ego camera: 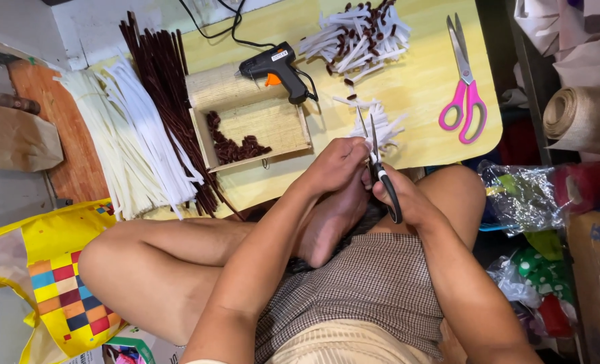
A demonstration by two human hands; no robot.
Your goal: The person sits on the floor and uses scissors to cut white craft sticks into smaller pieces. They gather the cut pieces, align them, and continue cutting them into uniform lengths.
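The black-handled scissors (pixel 381 172) sit in your right hand (pixel 408 199), fingers curled tight through and around the handle loops, with the blades parted in a narrow V that points up and away from you toward the low yellow table (pixel 421 87); their long axis runs nearly straight from your lap to the table edge, tilted only slightly to your left at the tips. Your left hand (pixel 337 165) is clenched around a small bundle of white pipe-cleaner pieces (pixel 366 143), pinching them just beside the blades, so both hands nearly touch above your crossed bare foot (pixel 330 226). Directly beyond the blade tips lies a loose scatter of cut white pieces (pixel 381 121) on the table, and farther beyond that a bigger heap of white and brown cut pieces (pixel 357 34). To the right of your right hand, well apart, pink-handled scissors (pixel 465 87) rest on the table with their blades pointing away from you. Beyond your left hand stands a shallow wooden tray (pixel 283 128) with a mat lining and a little pile of brown bits (pixel 236 145) in its corner, and a black glue gun (pixel 276 67) lies across its far edge. Farther left lie long brown pipe cleaners (pixel 161 87) and long white ones (pixel 128 135) side by side. A yellow woven-pattern bag (pixel 60 283) sits beside your left knee.
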